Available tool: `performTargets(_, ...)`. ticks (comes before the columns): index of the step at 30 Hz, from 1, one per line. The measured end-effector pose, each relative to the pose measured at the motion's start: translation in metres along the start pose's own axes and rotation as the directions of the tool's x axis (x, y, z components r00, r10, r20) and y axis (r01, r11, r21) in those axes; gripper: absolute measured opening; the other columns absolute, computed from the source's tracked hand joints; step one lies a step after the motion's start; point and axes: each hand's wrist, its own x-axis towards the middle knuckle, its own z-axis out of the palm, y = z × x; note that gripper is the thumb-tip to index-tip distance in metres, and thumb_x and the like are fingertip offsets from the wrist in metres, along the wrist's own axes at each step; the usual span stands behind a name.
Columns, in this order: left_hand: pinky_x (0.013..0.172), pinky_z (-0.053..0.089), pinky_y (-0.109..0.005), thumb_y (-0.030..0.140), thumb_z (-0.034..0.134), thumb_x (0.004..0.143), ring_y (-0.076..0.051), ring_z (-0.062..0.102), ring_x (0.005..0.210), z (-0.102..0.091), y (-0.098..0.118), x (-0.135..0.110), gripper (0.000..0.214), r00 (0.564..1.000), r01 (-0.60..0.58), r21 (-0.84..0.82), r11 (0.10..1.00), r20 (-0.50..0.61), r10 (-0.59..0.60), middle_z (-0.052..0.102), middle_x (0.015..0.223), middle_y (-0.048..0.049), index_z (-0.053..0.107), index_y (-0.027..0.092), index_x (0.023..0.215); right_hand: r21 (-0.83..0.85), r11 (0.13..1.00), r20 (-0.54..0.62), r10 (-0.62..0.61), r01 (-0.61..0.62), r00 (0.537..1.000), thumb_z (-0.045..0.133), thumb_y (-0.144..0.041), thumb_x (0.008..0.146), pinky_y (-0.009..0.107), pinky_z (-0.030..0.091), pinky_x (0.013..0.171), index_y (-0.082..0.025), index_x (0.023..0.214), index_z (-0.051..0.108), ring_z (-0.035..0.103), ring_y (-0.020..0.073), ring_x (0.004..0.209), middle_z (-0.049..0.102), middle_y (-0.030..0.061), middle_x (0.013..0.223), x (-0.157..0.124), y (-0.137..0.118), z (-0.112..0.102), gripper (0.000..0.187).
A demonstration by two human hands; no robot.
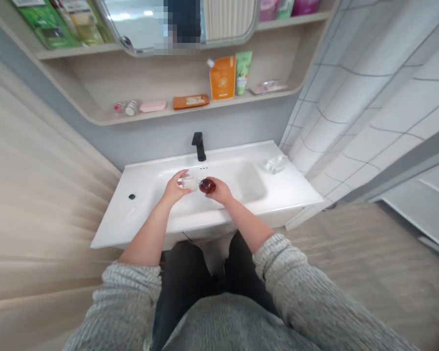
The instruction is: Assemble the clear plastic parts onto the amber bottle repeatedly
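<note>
Over the white sink, my left hand is closed around a clear bottle, which lies on its side in the grip. My right hand holds a dark red-brown bottle, also tilted sideways. The necks of the two bottles point at each other and meet, or nearly meet, between the hands; I cannot tell whether they touch. Fingers hide part of both bottles.
A black faucet rises behind the hands. Crumpled clear plastic lies on the counter's right. On the shelf above stand an orange pouch, a green tube, a pink soap box and small bottles.
</note>
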Motion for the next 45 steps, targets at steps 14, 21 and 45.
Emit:
performTargets(14, 0.096, 0.058, -0.04, 0.026, 0.097, 0.053, -0.03, 0.071, 0.119, -0.009, 0.016, 0.015, 0.093, 0.994, -0.071, 0.214, 0.974, 0.097, 0.051, 0.075, 0.134, -0.0117, 0.07, 0.023, 0.143, -0.079, 0.996, -0.029, 0.034, -0.036, 0.999, 0.1, -0.028, 0.066, 0.05, 0.057, 0.121, -0.031, 0.15, 0.068, 0.073, 0.0349, 0.136, 0.076, 0.005, 0.148, -0.003, -0.009, -0.005, 0.09)
performTargets(21, 0.099, 0.059, -0.042, 0.027, 0.095, 0.056, -0.031, 0.071, 0.124, -0.01, 0.038, 0.024, 0.093, 0.985, -0.098, 0.305, 0.947, 0.165, 0.049, 0.074, 0.135, -0.0131, 0.069, 0.022, 0.145, -0.059, 0.998, -0.059, 0.027, -0.031, 0.998, 0.103, -0.032, 0.065, 0.049, 0.057, 0.121, -0.032, 0.151, 0.068, 0.075, 0.0334, 0.134, 0.077, 0.0045, 0.146, -0.004, -0.009, -0.005, 0.093)
performTargets(45, 0.096, 0.061, -0.041, 0.027, 0.093, 0.052, -0.029, 0.072, 0.113, -0.01, 0.067, 0.042, 0.097, 0.967, -0.097, 0.386, 0.917, 0.255, -0.005, 0.075, 0.135, -0.0124, 0.07, 0.02, 0.146, -0.06, 0.997, -0.099, 0.04, -0.046, 0.994, 0.103, -0.037, 0.066, 0.05, 0.059, 0.118, -0.032, 0.148, 0.068, 0.077, 0.0343, 0.13, 0.079, 0.0042, 0.142, -0.007, -0.022, -0.012, 0.089)
